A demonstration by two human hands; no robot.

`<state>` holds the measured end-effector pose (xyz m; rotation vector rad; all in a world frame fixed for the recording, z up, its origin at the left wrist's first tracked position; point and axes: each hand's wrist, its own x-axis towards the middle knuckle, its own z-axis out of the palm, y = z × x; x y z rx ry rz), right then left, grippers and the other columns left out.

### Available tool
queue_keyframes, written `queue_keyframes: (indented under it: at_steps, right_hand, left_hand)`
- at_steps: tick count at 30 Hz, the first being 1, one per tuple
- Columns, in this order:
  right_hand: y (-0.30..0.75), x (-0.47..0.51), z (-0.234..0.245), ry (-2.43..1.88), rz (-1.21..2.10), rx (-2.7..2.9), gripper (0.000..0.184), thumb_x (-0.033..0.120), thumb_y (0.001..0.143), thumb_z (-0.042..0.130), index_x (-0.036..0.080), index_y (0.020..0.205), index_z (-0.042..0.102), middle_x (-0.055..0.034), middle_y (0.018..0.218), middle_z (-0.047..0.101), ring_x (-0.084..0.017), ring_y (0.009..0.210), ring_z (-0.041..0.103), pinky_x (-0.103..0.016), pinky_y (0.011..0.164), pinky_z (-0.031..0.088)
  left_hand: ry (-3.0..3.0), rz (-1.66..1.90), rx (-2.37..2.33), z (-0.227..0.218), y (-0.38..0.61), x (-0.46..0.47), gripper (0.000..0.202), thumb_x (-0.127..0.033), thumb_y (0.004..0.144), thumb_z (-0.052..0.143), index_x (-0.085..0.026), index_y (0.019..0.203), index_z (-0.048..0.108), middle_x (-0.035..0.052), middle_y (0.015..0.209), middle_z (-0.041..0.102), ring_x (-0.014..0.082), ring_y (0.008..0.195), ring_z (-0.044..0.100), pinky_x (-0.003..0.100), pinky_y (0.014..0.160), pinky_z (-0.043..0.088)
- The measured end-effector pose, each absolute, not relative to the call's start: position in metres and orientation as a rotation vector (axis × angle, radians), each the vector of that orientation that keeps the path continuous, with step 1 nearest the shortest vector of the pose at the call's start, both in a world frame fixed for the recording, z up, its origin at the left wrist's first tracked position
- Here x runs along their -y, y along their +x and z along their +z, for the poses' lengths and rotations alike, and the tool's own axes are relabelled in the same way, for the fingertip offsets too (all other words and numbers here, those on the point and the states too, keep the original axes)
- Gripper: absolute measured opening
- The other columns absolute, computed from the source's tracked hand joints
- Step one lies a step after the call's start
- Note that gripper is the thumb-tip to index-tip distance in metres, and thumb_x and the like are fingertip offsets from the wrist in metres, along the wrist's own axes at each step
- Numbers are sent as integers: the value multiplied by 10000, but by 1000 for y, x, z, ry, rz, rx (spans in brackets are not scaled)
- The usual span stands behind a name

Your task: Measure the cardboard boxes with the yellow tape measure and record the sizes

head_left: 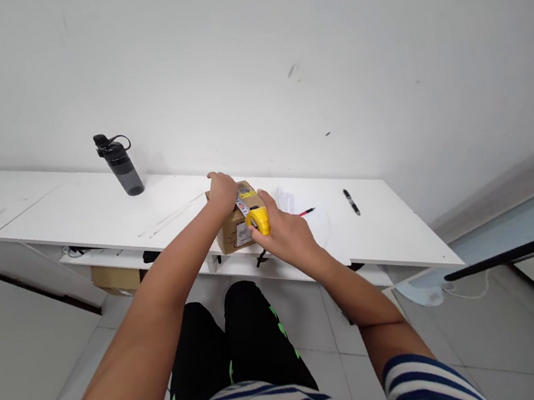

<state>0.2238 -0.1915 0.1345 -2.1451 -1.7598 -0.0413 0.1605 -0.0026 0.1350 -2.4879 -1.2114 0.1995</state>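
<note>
A small brown cardboard box with a printed label and yellow stickers rests near the front edge of the white desk. My right hand is closed around a yellow tape measure, held against the near right side of the box top. Its short length of pale blade runs across the box towards my left hand. That hand lies over the box's far left part, fingers curled down at the blade's end; the fingertips are hidden.
White paper with a red and black pen lies right of the box. A black marker is farther right. A dark water bottle stands at the back left. Below the desktop, a shelf holds another cardboard box.
</note>
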Motion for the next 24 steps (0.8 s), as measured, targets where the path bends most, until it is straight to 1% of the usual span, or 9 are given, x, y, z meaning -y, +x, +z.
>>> queue_keyframes:
  at_steps: [3, 6, 9, 11, 14, 17, 21, 22, 24]
  right_hand:
    - [224, 186, 134, -2143, -48, 1691, 857, 495, 914, 490, 147, 1606, 123, -123, 1039, 755, -284, 747, 694, -331, 583, 411]
    - [224, 179, 133, -2121, -71, 1587, 904, 545, 914, 478, 120, 1610, 87, -117, 961, 760, -289, 755, 691, -336, 591, 426]
    - [225, 170, 128, -2069, -113, 1509, 899, 579, 919, 467, 124, 1609, 112, -120, 970, 761, -290, 784, 692, -339, 608, 437]
    - [226, 164, 121, -2034, -136, 1484, 892, 590, 924, 463, 131, 1610, 124, -119, 967, 762, -283, 783, 690, -334, 615, 438]
    - [226, 157, 110, -2010, -160, 1477, 900, 602, 934, 454, 120, 1613, 113, -121, 944, 763, -276, 773, 687, -322, 621, 440]
    - [224, 154, 102, -1986, -182, 1492, 844, 591, 956, 429, 124, 1608, 170, -148, 1046, 751, -276, 856, 692, -318, 659, 460]
    - [222, 153, 98, -1954, -199, 1531, 680, 562, 992, 365, 186, 1558, 347, -150, 1275, 675, -273, 996, 677, -324, 706, 481]
    - [222, 152, 98, -1960, -190, 1531, 666, 563, 996, 355, 194, 1550, 365, -149, 1302, 660, -272, 1004, 674, -327, 709, 484]
    - [223, 152, 99, -1975, -163, 1526, 674, 573, 996, 349, 206, 1561, 346, -148, 1327, 644, -271, 1000, 673, -331, 710, 487]
  left_hand:
    - [-2519, 179, 1222, 135, 162, -1, 416, -237, 764, 761, -108, 1156, 708, 233, 1271, 636, 404, 1229, 528, 540, 1077, 306]
    - [-2583, 145, 1280, 136, 161, -7, 359, -208, 786, 727, -105, 1130, 716, 230, 1254, 636, 392, 1223, 545, 523, 1062, 343]
    - [-2687, 123, 1342, 140, 153, -16, 326, -188, 813, 676, -114, 1127, 718, 212, 1241, 648, 368, 1182, 591, 474, 1016, 413]
    - [-2737, 121, 1347, 143, 144, -21, 321, -181, 835, 631, -124, 1140, 711, 194, 1239, 663, 340, 1134, 631, 426, 957, 468]
    - [-2788, 111, 1315, 147, 128, -23, 359, -185, 869, 558, -191, 1207, 678, 130, 1284, 673, 286, 1124, 653, 360, 902, 511]
    - [-2796, 100, 1266, 151, 120, -22, 395, -190, 890, 504, -238, 1258, 639, 83, 1331, 662, 252, 1156, 645, 329, 900, 522]
    - [-2766, 139, 1233, 154, 122, -18, 386, -191, 860, 532, -215, 1228, 646, 97, 1314, 667, 266, 1127, 662, 336, 890, 534]
    - [-2760, 145, 1230, 154, 124, -17, 389, -187, 855, 536, -215, 1226, 647, 99, 1316, 666, 268, 1127, 663, 338, 893, 535]
    - [-2750, 147, 1229, 154, 125, -16, 386, -179, 860, 525, -216, 1223, 650, 101, 1318, 664, 268, 1123, 667, 344, 900, 534]
